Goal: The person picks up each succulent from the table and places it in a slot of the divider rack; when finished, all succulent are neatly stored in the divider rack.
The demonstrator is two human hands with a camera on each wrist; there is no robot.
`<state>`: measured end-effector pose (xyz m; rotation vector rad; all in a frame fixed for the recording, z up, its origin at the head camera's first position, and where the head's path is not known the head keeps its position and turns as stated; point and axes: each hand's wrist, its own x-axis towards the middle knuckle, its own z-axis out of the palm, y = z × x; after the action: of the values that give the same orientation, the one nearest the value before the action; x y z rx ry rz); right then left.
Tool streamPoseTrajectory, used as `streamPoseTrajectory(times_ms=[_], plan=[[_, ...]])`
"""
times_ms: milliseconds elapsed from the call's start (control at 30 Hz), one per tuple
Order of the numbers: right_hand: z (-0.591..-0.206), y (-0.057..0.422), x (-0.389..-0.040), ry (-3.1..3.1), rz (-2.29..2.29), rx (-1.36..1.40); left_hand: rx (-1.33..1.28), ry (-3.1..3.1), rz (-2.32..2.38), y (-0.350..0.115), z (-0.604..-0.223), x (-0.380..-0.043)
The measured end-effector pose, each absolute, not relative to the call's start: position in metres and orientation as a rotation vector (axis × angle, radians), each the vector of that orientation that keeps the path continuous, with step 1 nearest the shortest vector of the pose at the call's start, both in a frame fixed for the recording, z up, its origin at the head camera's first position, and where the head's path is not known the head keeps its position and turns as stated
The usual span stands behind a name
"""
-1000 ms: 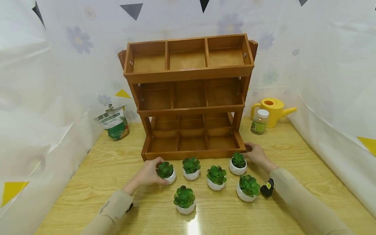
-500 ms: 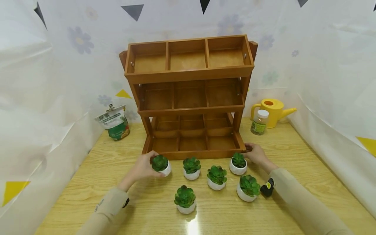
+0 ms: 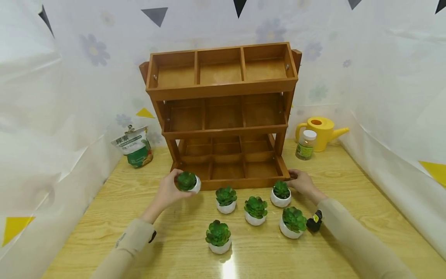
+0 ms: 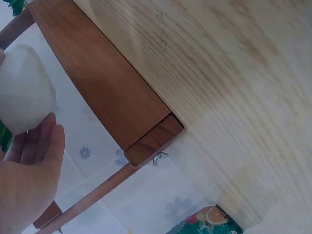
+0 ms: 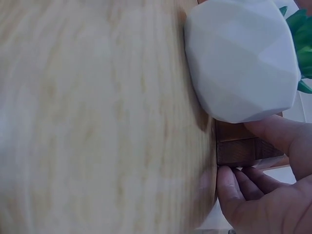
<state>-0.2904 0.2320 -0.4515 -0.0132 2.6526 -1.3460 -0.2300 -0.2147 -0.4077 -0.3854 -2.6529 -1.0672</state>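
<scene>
My left hand [image 3: 168,193] grips a small potted succulent [image 3: 186,181] by its white pot, raised off the table before the lower left corner of the brown wooden plant shelf [image 3: 223,90]. In the left wrist view, fingertips press the faceted white pot [image 4: 27,90] beside the shelf's front board [image 4: 102,73]. My right hand [image 3: 302,183] holds the shelf's front right bottom corner; up close, thumb and fingers sit either side of the corner's end [image 5: 239,152]. A second potted succulent [image 3: 280,193] stands just left of that hand, its pot [image 5: 243,61] large in the right wrist view.
Several more potted succulents stand on the wooden table in front of the shelf, the nearest one [image 3: 218,236] at the middle front. A green-and-white bag [image 3: 136,147] with a clip is at left. At right are a white-capped jar [image 3: 306,145] and a yellow watering can [image 3: 322,133].
My left hand has lifted the potted succulent off the table and carried it forward and slightly left, to the shelf's lowest tier. The right hand has stayed at the shelf corner.
</scene>
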Motion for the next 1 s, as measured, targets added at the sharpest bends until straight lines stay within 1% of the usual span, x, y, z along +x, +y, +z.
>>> streamPoseTrajectory(times_ms=[400, 733, 1000], plan=[[-0.455, 0.233, -0.293, 2.642, -1.39, 0.0, -0.217, -2.487, -1.07, -0.206, -0.409, -0.24], [-0.456, 0.23, -0.293, 2.625, -1.4, 0.048, -0.199, -2.511, -1.094, -0.206, -0.414, -0.263], [-0.456, 0.228, -0.291, 2.626, -1.419, 0.092, -0.135, -2.549, -1.134, -0.205, -0.42, -0.269]])
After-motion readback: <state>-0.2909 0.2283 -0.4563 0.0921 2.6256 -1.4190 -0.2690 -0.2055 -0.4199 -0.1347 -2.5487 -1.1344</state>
